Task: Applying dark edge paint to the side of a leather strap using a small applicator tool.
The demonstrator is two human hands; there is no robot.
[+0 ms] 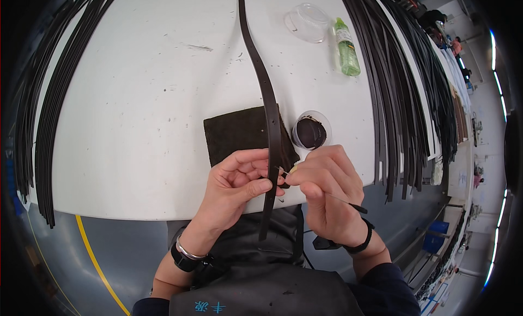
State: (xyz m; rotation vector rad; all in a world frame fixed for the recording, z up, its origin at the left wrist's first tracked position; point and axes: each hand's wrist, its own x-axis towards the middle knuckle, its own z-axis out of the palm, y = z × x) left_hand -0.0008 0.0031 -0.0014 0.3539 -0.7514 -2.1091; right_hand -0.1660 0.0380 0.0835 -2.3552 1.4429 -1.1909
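Note:
A long dark brown belt strap [265,87] with small holes runs from the far table edge toward me, its near end hanging past the front edge. My left hand [231,185] pinches it, thumb on the near face and fingers behind. Closed around a thin metal tool [340,199] with a dark end, my right hand [331,193] brings the fine tip to the strap's right edge; whether it touches is unclear. A bit of yellow shows at my right fingertips. Underneath lies a dark square pad [234,132]. Beside it stands a clear cup [312,131] of dark brown paste or liquid.
On the white table [136,125] lie a green bottle [347,49] and a clear round plastic lid or dish [308,23] at the far right. Bundles of dark straps [68,76] drape along the left side, and more dark straps [395,98] along the right.

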